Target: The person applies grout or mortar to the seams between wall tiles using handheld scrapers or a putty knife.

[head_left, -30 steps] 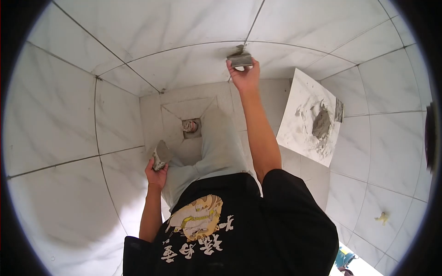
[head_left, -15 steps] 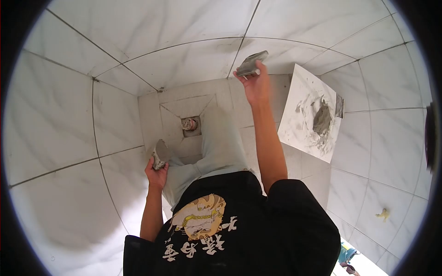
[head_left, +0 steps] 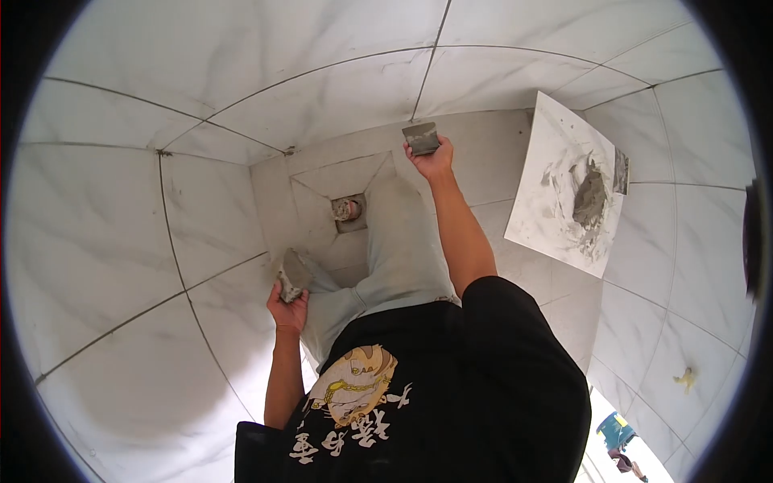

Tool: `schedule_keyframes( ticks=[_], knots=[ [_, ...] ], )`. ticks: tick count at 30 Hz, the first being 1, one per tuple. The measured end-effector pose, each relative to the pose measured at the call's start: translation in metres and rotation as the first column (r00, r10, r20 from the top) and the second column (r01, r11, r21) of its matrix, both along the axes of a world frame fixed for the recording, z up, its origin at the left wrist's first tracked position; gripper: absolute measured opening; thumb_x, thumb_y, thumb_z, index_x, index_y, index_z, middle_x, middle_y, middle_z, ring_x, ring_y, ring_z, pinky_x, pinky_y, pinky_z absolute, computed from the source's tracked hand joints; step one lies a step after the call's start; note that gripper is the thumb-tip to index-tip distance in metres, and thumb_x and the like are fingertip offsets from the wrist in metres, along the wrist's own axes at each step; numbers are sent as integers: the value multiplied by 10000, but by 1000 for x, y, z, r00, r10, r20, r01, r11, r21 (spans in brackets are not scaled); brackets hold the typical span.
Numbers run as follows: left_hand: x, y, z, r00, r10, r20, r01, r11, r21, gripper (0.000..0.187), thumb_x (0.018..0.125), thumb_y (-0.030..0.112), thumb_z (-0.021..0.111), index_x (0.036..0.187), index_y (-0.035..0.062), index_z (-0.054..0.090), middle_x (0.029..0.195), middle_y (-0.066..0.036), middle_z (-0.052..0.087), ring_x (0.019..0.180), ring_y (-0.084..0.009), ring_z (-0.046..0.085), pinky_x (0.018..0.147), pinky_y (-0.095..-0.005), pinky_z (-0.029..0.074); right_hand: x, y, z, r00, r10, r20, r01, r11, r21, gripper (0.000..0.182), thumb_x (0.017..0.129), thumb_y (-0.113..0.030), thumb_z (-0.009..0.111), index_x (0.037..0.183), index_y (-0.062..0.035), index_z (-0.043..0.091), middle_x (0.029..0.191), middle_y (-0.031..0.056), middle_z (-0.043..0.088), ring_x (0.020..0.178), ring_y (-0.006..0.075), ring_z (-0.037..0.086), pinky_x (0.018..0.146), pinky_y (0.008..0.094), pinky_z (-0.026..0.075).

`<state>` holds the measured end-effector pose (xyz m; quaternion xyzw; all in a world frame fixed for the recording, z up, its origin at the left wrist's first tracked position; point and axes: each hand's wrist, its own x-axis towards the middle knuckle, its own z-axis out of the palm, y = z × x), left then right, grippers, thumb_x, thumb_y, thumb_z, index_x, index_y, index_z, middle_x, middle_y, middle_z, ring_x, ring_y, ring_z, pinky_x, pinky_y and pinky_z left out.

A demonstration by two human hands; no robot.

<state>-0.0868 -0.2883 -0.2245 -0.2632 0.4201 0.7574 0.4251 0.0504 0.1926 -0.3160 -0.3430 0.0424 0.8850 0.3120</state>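
Observation:
My right hand (head_left: 435, 159), fingers closed, grips a squarish flat scraper (head_left: 421, 139) coated in grey paste. It is near the foot of the back wall, below a vertical tile joint. Lower on the left, my left hand (head_left: 287, 308) is closed around a grey, paste-caked flat piece (head_left: 295, 274) with thick lumps along its edge; its exact kind is hidden under the paste. Between the hands, a square floor hole (head_left: 349, 226) holds a pipe end (head_left: 346, 209) with a rough, crusted rim.
A white board (head_left: 527, 211) with a heap of grey paste (head_left: 590, 197) lies at the right, by the tiled side wall (head_left: 644, 241). Marbled tiles with dark joints (head_left: 165, 209) line the walls close around me. My bent leg (head_left: 398, 233) is beside the floor hole.
My right hand has come down and slightly left with the scraper, which has turned its flat face toward me. The left hand still holds its piece. The whole view has shifted a little.

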Motion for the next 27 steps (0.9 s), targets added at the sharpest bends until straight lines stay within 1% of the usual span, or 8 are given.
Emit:
schedule_keyframes(
  ticks=[4, 7, 11, 14, 19, 20, 23, 27],
  knots=[
    [-1, 11, 7, 1000, -13, 16, 14, 997, -76, 348, 933, 290, 566, 1237, 120, 568, 1218, -27, 641, 1097, -235, 602, 869, -425, 479, -19, 19, -31, 998, 10, 62, -8, 999, -35, 485, 893, -374, 355, 1195, -34, 522, 1161, 195, 563, 937, 398, 538, 721, 445, 475],
    [-1, 14, 7, 999, -22, 25, 24, 997, -70, 351, 928, 290, 571, 1236, 122, 572, 1214, -24, 644, 1094, -235, 600, 876, -422, 468, -29, 33, -45, 999, -7, 50, 10, 998, -57, 474, 885, -360, 364, 1185, -34, 533, 1154, 194, 570, 932, 398, 539, 718, 441, 474],
    [0, 14, 8, 1000, -21, 5, 22, 997, -77, 350, 919, 293, 581, 1225, 123, 580, 1203, -21, 648, 1090, -233, 600, 875, -417, 466, -36, 29, -30, 999, -32, 13, 32, 999, -29, 472, 879, -352, 370, 1180, -32, 543, 1143, 199, 575, 929, 395, 540, 711, 439, 476],
    [-3, 7, 2, 998, -68, 14, 68, 997, -32, 343, 906, 292, 594, 1206, 125, 589, 1191, -18, 652, 1073, -230, 606, 863, -413, 475, -33, 20, 16, 998, -25, -63, 28, 999, 35, 458, 877, -340, 374, 1167, -31, 550, 1130, 204, 578, 927, 391, 541, 704, 429, 481],
    [0, 4, -2, 999, -21, -27, 22, 999, 35, 328, 907, 296, 581, 1186, 125, 598, 1147, -24, 662, 1038, -220, 618, 820, -399, 511, -34, 16, 127, 984, -12, -175, 46, 981, 187, 430, 901, -255, 360, 1204, 14, 503, 1190, 253, 534, 944, 413, 525, 707, 423, 498],
    [1, 2, -4, 999, -18, -29, 20, 998, 62, 328, 907, 296, 581, 1186, 125, 598, 1147, -24, 662, 1038, -220, 618, 820, -399, 511, -35, 17, 148, 984, -6, -177, 44, 976, 213, 430, 901, -255, 360, 1204, 14, 503, 1190, 253, 534, 944, 413, 525, 707, 423, 498],
    [7, 0, -3, 992, -28, -126, 43, 992, 121, 325, 899, 294, 591, 1180, 130, 600, 1151, -28, 660, 1035, -220, 615, 814, -398, 510, -42, 23, 207, 997, -62, -56, 72, 975, 211, 381, 884, -239, 343, 1122, -9, 531, 1138, 222, 543, 943, 385, 527, 708, 455, 514],
    [9, -7, -9, 993, 22, -113, -2, 985, 172, 324, 896, 284, 608, 1176, 121, 599, 1149, -29, 654, 1037, -226, 613, 811, -403, 508, -46, 18, 253, 993, -105, -59, 117, 957, 264, 386, 889, -251, 345, 1121, -2, 526, 1139, 225, 548, 936, 395, 537, 694, 448, 513]
  ],
)
